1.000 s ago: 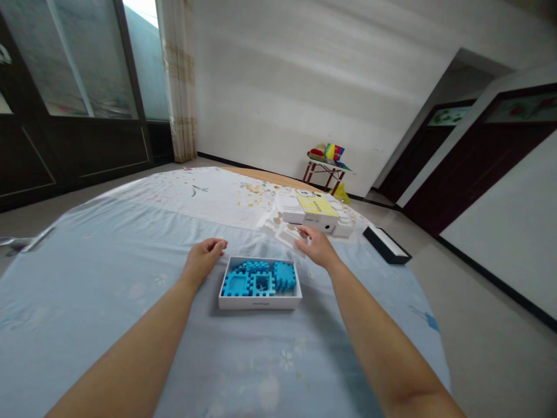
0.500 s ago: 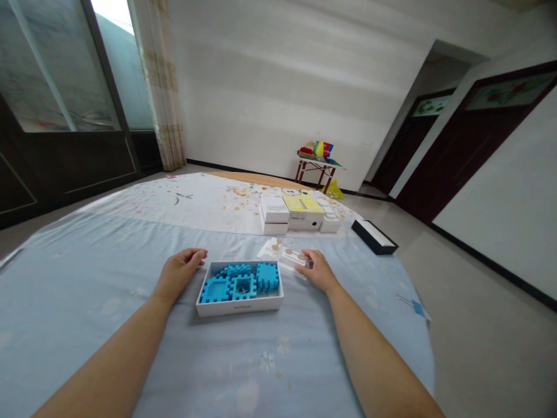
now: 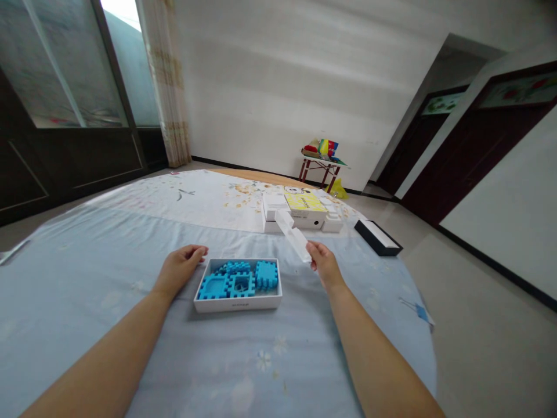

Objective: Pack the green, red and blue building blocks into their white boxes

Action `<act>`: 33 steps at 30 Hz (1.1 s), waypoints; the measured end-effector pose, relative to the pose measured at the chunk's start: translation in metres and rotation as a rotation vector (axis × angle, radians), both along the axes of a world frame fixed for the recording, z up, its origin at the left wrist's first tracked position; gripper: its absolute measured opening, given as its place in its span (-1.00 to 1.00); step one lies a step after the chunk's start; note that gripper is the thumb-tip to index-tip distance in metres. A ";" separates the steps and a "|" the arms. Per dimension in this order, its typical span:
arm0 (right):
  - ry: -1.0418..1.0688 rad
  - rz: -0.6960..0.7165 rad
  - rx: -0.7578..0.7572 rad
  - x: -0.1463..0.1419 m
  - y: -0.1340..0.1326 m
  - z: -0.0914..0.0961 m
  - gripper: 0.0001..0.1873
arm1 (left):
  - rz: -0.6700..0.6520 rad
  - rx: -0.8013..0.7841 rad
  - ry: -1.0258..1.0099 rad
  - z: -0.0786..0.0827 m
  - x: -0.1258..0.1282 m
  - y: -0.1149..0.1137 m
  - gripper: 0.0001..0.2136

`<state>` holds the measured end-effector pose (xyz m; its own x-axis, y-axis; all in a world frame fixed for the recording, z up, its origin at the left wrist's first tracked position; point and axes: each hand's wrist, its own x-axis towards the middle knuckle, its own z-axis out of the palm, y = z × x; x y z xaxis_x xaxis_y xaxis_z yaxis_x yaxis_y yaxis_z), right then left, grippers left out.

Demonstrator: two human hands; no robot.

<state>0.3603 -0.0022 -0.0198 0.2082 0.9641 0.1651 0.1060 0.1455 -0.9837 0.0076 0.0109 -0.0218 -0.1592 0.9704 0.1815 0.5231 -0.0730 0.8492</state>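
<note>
A white, folded paper insert (image 3: 295, 237) is pinched at its near end in my right hand (image 3: 323, 262). It is lifted and tilted, and its far end overlaps the white boxes behind. Curled on the cloth, my left hand (image 3: 183, 267) lies beside the left edge of an open white box (image 3: 237, 305), with its fingers together and nothing visible in them. Blue plastic pieces with notched edges (image 3: 266, 274) fill most of that box. Several are stacked at its right, and a square frame (image 3: 241, 285) sits near its middle.
Behind the insert stand white boxes (image 3: 272, 223) and a yellow-and-white box (image 3: 307, 203). A black tray-like box with a white inside (image 3: 378, 238) lies near the table's right edge. A light blue cloth (image 3: 104, 278) covers the near part of the table.
My right hand has raised the insert off the cloth and turned it, so its plain white side shows instead of its brown round marks. My left hand stays beside the box.
</note>
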 end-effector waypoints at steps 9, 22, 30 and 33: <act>-0.141 0.195 0.058 -0.034 -0.019 0.024 -0.52 | -0.004 0.018 -0.010 0.007 0.004 -0.006 -0.64; -0.639 0.363 0.477 -0.077 -0.052 0.041 -0.70 | -0.043 0.012 0.004 -0.001 0.001 -0.004 -0.64; -0.754 0.456 0.516 -0.069 -0.045 0.033 -0.69 | -0.049 0.035 -0.002 -0.007 -0.002 0.001 -0.65; -0.758 0.467 0.493 -0.064 -0.044 0.035 -0.69 | -0.049 0.030 -0.015 -0.007 -0.003 0.002 -0.66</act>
